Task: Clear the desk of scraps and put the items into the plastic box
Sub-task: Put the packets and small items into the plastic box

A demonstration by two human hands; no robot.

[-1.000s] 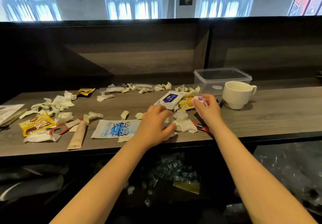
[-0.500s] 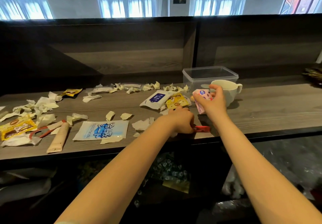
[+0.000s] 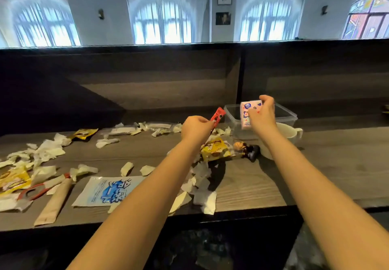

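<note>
Here the left hand [image 3: 196,130] pinches a slim red sachet [image 3: 217,116]; the right hand [image 3: 262,114] grips a pink printed packet [image 3: 248,112]. Both hover by the clear plastic box [image 3: 288,116].

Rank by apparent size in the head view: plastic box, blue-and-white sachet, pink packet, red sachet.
1. plastic box and blue-and-white sachet: look alike; the sachet lies nearer the camera, so unranked.
2. pink packet, held by the right hand.
3. red sachet, pinched by the left hand.
</note>
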